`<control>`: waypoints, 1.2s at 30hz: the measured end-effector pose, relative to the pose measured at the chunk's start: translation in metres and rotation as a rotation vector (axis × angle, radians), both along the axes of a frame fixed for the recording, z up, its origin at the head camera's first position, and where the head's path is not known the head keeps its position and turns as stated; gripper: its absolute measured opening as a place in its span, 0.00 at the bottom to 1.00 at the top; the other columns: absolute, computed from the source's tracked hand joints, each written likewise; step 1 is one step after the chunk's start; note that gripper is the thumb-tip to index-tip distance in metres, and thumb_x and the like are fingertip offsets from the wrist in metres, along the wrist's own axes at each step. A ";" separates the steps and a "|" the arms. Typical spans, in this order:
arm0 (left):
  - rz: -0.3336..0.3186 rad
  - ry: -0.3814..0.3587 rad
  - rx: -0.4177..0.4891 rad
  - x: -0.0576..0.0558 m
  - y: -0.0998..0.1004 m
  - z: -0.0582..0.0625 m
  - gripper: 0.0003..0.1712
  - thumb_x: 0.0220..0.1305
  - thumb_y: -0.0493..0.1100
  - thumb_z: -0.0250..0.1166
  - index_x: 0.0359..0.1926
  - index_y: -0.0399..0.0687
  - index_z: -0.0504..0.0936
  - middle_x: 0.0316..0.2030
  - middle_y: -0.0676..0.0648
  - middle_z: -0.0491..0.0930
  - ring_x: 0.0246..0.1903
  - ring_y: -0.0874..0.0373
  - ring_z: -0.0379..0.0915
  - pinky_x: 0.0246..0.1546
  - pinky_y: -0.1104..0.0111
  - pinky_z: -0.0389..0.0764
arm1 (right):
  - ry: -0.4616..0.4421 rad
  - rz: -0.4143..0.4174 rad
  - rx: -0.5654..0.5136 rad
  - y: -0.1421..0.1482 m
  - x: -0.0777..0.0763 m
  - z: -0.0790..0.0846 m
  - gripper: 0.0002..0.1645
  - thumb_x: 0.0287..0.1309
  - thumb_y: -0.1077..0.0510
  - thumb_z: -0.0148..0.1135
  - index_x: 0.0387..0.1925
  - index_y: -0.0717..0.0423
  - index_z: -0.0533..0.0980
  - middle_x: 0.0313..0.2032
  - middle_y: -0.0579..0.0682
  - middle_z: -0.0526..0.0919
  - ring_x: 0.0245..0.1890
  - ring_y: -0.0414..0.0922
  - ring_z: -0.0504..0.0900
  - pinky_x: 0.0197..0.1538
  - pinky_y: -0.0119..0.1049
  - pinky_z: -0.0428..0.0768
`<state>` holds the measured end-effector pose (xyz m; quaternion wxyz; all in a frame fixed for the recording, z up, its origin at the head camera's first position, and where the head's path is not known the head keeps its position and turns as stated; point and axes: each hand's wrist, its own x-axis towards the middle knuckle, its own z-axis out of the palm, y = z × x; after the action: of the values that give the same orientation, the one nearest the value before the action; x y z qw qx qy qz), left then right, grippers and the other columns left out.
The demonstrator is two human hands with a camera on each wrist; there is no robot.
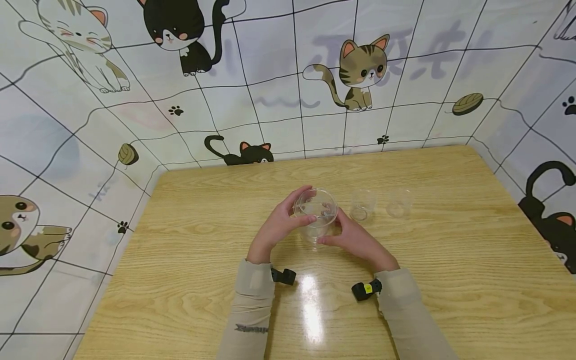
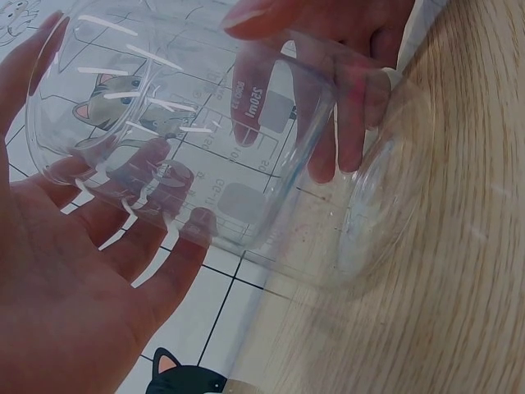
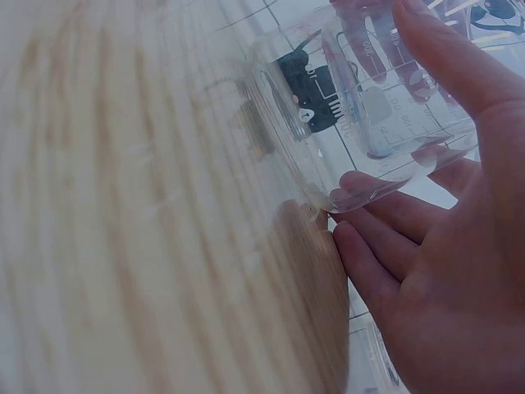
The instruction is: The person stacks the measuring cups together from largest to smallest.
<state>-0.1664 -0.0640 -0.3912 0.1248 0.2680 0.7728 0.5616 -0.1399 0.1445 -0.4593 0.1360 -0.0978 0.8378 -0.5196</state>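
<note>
A clear beaker with white markings reading 250ml [image 2: 217, 107] sits nested inside a larger clear beaker [image 2: 394, 197], as the left wrist view shows. My left hand [image 1: 280, 225] grips the inner beaker near its rim, thumb on the near side and fingers round the far side. Around the outer beaker's lower part, my right hand [image 1: 357, 239] holds with thumb in front and fingers behind. In the right wrist view the right fingers [image 3: 394, 209] support the outer beaker's side near its base. Both beakers are at the middle of the wooden table [image 1: 202, 295].
Two smaller clear glass vessels stand just right of the hands: a nearer one [image 1: 361, 212] and one further right [image 1: 399, 207]. A cloth wall printed with cats [image 1: 270, 55] rises behind the table and at both sides. Black wrist cameras [image 1: 283, 276] are strapped to both sleeves.
</note>
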 end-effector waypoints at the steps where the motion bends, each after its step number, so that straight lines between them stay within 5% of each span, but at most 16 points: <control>1: 0.000 0.001 -0.001 0.000 0.000 0.000 0.39 0.55 0.48 0.64 0.66 0.53 0.56 0.61 0.52 0.63 0.61 0.62 0.53 0.59 0.56 0.56 | 0.000 -0.001 0.000 0.000 0.000 0.000 0.54 0.42 0.41 0.67 0.65 0.28 0.44 0.62 0.48 0.58 0.60 0.49 0.61 0.58 0.51 0.61; 36: -0.015 -0.002 0.027 0.000 0.000 0.000 0.38 0.55 0.46 0.64 0.65 0.56 0.57 0.61 0.50 0.63 0.61 0.61 0.53 0.59 0.56 0.55 | 0.008 0.006 -0.029 0.000 0.000 -0.001 0.53 0.43 0.44 0.68 0.65 0.28 0.45 0.62 0.47 0.58 0.59 0.48 0.62 0.58 0.50 0.61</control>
<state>-0.1662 -0.0637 -0.3914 0.1262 0.2749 0.7629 0.5714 -0.1403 0.1447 -0.4604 0.1327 -0.1044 0.8306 -0.5307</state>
